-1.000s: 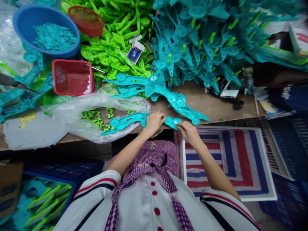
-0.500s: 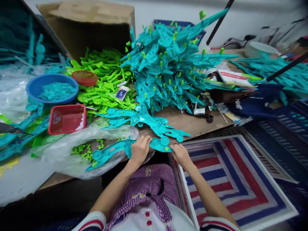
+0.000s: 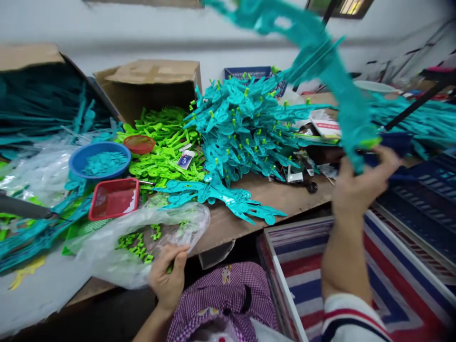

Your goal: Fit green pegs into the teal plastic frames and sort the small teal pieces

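Note:
My right hand is raised at the right and closed on a long teal plastic part, which sweeps up and left, blurred by motion. My left hand is low at the table's near edge, fingers curled on the rim of a clear plastic bag that holds several small green clips. A few teal parts lie flat on the brown table between my hands. Behind them rises a big heap of teal parts with green clips fitted.
A pile of green parts, a blue bowl, a small red basket and a red tray stand at the left. A cardboard box is behind. A striped woven sack in a white frame sits lower right, beside blue crates.
My right hand has lifted the teal part off the table edge and swung it up to the right. My left hand let go of it and dropped to the plastic bag. The camera has tilted up.

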Tool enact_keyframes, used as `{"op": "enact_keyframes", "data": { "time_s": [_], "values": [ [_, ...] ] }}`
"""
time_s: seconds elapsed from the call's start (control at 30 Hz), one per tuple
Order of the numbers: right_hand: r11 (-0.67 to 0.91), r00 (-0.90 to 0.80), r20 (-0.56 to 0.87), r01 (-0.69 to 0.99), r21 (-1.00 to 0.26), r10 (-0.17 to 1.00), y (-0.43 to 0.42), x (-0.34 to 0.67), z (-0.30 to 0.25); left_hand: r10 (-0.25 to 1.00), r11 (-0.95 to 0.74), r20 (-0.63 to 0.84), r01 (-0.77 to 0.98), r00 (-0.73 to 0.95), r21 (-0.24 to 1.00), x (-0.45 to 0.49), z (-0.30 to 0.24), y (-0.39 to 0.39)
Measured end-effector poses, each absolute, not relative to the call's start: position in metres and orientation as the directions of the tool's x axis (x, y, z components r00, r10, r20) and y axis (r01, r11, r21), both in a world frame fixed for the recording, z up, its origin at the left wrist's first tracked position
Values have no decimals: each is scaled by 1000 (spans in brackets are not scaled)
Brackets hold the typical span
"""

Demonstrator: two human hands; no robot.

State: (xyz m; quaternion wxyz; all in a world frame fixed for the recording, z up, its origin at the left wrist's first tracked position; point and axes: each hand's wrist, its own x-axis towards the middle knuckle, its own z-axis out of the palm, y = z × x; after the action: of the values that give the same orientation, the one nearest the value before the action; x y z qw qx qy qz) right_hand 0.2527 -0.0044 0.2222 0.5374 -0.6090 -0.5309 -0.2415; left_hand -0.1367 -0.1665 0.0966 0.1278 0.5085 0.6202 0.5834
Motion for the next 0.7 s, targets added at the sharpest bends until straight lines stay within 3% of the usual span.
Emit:
{"op": "enact_keyframes", "data": {
  "time_s": [0.1,0.2,0.37,0.5,0.57,0.7],
  "values": [
    [-289,462,698,887,-361,547,58,279,307,872,-128,303,417,-385,900,-123,94,-165],
    [-375,454,598,889,-261,661,126,282,347,919,-1,127,320,-372,947,-119,80,-176],
    [-256,311,556,950,-176,771,220,266,340,914,139,-51,190,-403,972,-123,61,-187],
    [9,94,563,984,-177,821,261,252,333,885,200,-183,-4,-427,980,-122,58,-182],
    [66,41,486,978,-200,873,263,244,339,864,218,-279,-190,-418,957,-119,60,-179],
    [-20,74,241,975,-220,968,226,230,346,847,271,-472,-565,-245,779,-116,66,-177]
  ]
}}
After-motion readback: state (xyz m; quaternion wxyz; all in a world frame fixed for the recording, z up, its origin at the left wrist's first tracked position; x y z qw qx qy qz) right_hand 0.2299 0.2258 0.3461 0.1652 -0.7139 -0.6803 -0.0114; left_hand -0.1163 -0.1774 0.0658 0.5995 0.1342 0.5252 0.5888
